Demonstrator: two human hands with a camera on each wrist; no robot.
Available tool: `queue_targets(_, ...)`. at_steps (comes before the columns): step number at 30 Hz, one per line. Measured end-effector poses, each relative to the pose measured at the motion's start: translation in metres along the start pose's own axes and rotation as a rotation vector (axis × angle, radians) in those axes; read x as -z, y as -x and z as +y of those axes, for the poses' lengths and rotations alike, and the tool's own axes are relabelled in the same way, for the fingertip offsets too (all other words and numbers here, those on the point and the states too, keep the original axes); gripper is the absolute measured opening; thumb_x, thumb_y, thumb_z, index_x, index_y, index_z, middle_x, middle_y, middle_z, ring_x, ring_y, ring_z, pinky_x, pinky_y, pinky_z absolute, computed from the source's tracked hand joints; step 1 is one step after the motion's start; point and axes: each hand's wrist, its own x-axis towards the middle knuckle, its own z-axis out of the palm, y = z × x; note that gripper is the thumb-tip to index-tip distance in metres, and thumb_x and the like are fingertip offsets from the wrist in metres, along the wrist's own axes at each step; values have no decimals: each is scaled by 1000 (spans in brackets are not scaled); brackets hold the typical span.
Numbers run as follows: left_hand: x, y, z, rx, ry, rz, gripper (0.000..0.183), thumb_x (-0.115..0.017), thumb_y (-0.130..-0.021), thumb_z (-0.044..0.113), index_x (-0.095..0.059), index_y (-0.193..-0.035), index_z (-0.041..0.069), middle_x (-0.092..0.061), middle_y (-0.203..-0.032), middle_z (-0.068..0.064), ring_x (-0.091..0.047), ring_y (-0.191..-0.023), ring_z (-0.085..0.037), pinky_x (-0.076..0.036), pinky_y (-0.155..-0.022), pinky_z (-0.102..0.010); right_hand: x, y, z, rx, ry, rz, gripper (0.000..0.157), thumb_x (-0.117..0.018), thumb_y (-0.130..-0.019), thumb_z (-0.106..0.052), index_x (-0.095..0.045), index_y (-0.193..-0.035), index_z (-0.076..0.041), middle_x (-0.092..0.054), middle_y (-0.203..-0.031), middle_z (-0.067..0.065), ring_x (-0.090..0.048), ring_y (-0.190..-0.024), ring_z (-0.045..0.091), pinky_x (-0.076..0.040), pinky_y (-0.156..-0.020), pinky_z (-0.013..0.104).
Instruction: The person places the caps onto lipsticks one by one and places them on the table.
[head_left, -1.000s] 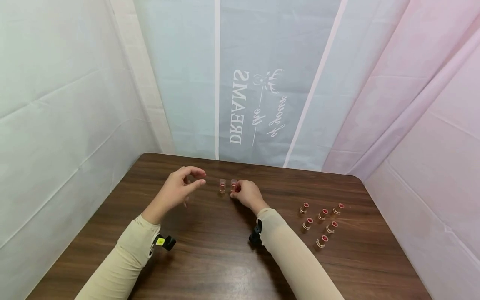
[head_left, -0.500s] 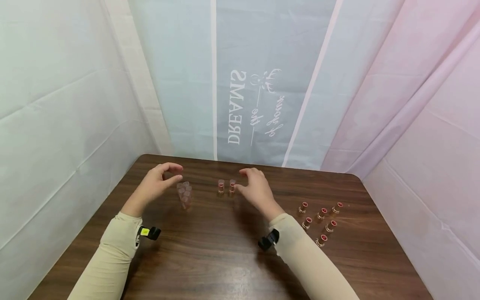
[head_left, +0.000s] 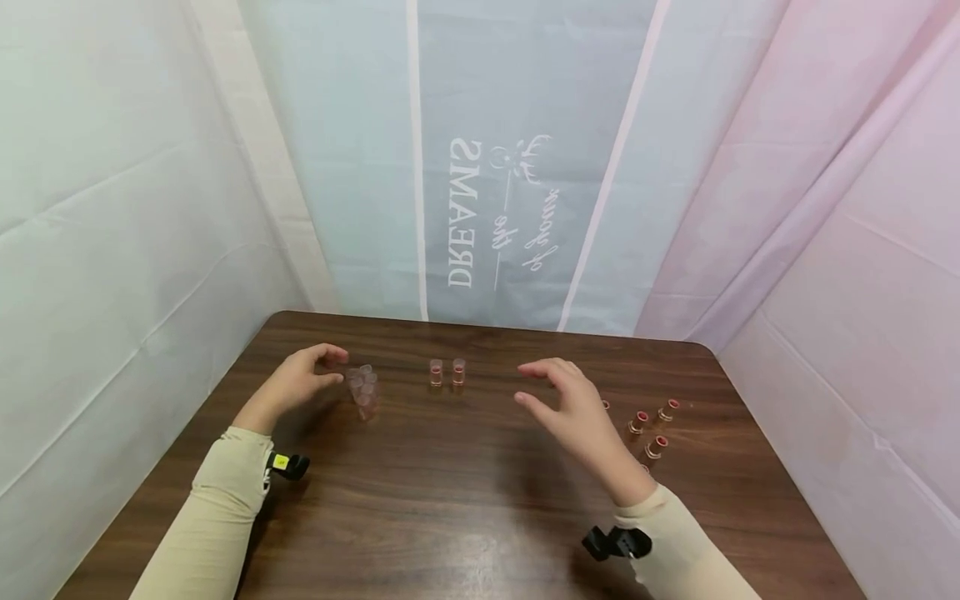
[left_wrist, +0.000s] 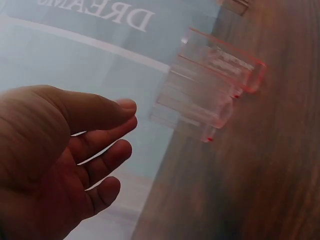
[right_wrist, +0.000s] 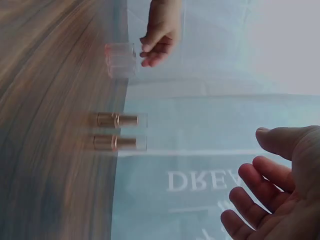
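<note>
My left hand (head_left: pixel 294 382) is at the left with relaxed fingers, its fingertips close beside a cluster of clear lipstick caps (head_left: pixel 363 388) standing together on the table. In the left wrist view the clear caps (left_wrist: pixel 200 85) stand apart from the fingers, and the hand holds nothing. Two lipsticks with clear caps on, the left one (head_left: pixel 437 374) and the right one (head_left: pixel 459 374), stand upright side by side near the middle back. My right hand (head_left: pixel 579 417) hovers empty, thumb and fingers apart. It partly hides a group of uncapped red lipsticks (head_left: pixel 656 447) in gold tubes.
The dark wood table (head_left: pixel 420 492) has a rounded back edge. A blue-grey cloth (head_left: pixel 480 100) with mirrored lettering hangs behind it, and pale cloth walls stand on both sides. Black straps with small cameras sit on both wrists.
My right hand has let go of the right capped lipstick and moved right towards the uncapped ones. My left hand has drawn back leftward, uncovering the clear caps.
</note>
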Motion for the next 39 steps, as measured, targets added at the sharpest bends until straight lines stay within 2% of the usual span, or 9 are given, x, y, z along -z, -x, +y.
queue_targets(4,-7,-1,-9,39,10,-27,42,-72,-97,14,-59,-135,2,-64,-130,-17,-59,-118,-35,-50,-90,-48,19,17,7,-18,3,27,35,-82,-89,-20,-71,-122,-20,-69,-119,-8,-59,-113,12,-50,-93,36)
queue_targets(9,-17,-4,-18,55,35,-41,41,-75,-95,17,-62,-131,4,-66,-128,-16,-60,-115,-34,-51,-86,-42,41,35,19,-47,-2,62,33,-80,-91,-17,-70,-123,-19,-69,-121,-7,-56,-106,7,-46,-85,20)
queue_targets(13,-24,-6,-20,42,54,-34,37,-76,-94,16,-64,-127,3,-67,-123,-17,-60,-112,-34,-51,-86,-43,56,45,31,-64,12,105,31,-78,-93,-15,-71,-122,-16,-69,-122,-3,-54,-100,3,-43,-81,15)
queue_targets(20,-31,-8,-23,54,43,-28,35,-75,-94,13,-65,-126,3,-67,-122,-17,-61,-110,-32,-49,-94,-47,77,63,47,-108,20,153,30,-79,-91,-8,-72,-120,-11,-69,-118,2,-55,-95,1,-47,-77,11)
queue_targets(25,-34,-9,-24,67,20,-10,32,-75,-94,12,-67,-124,4,-68,-118,-15,-61,-106,-30,-49,-90,-44,85,76,55,-150,57,153,33,-81,-90,-11,-71,-121,-11,-68,-117,1,-57,-96,-4,-48,-78,8)
queue_targets(30,-36,-8,-24,82,9,4,29,-76,-94,16,-68,-119,6,-68,-113,-13,-61,-102,-27,-49,-87,-41,89,88,63,-173,109,114,44,-87,-83,-17,-70,-123,-13,-68,-118,2,-55,-99,-7,-48,-81,9)
queue_targets(35,-38,-9,-25,79,0,18,28,-77,-93,18,-68,-117,6,-69,-111,-12,-62,-100,-26,-48,-86,-41,88,102,73,-162,137,87,47,-90,-80,-20,-69,-122,-15,-70,-117,1,-56,-98,-6,-44,-83,9)
queue_targets(39,-38,-9,-24,86,-17,27,27,-78,-93,19,-68,-116,7,-69,-109,-12,-62,-99,-26,-48,-86,-43,86,113,82,-170,174,55,50,-91,-77,-22,-69,-122,-15,-71,-116,0,-58,-101,2,-41,-87,7)
